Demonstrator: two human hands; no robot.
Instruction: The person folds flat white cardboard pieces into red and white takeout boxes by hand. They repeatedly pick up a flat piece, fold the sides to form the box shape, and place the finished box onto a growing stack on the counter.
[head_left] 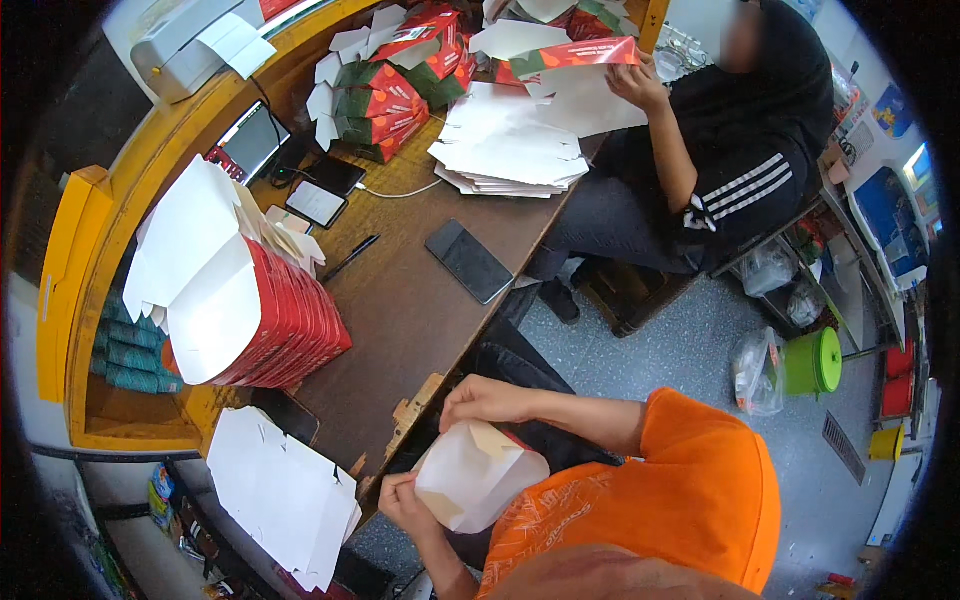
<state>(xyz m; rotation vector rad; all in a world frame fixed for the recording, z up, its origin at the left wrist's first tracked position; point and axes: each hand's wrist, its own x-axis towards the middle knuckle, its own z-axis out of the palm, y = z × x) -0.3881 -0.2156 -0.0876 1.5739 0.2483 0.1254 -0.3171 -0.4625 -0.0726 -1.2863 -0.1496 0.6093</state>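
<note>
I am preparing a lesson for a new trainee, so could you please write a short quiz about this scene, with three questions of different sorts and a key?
1. Multiple choice: what is between the left hand and the right hand?
a) a phone
b) an open box with a white inside
c) a green bucket

2. True or false: the black pen lies on the wooden desk.

3. Fill in the gap: the outer sides of the stacked boxes are ____ in colour.

Key: 1. b; 2. true; 3. red.
</note>
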